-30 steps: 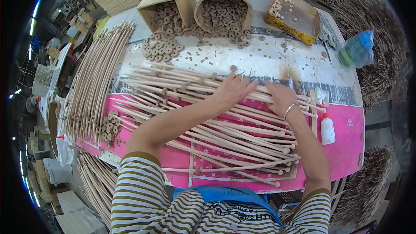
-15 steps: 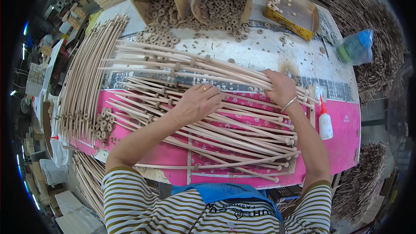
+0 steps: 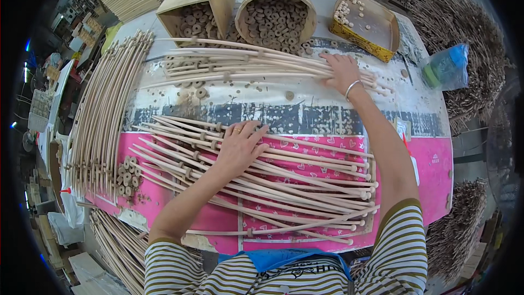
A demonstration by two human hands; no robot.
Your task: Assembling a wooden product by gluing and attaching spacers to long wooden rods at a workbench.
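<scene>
At the far side of the table my right hand, a bangle on its wrist, closes over a bundle of thin wooden sticks near their ball-tipped ends. Wooden rings sit partway along these sticks, and their tapered ends point left. My left hand rests with fingers stretched and slightly bent on a second pile of similar sticks, spread over the pink part of the table. Most of that pile's balls are at the right, with rings toward the left tips.
A square wooden box and a wooden bucket lie tipped at the back, spilling rings. A yellow tray holds small balls. Sticks are lined up at left; a wrapped cup and glue bottle stand right.
My right hand has moved away from me with its bundle, from the pink edge to the white area. My left hand has shifted slightly left and nearer, its fingers more spread.
</scene>
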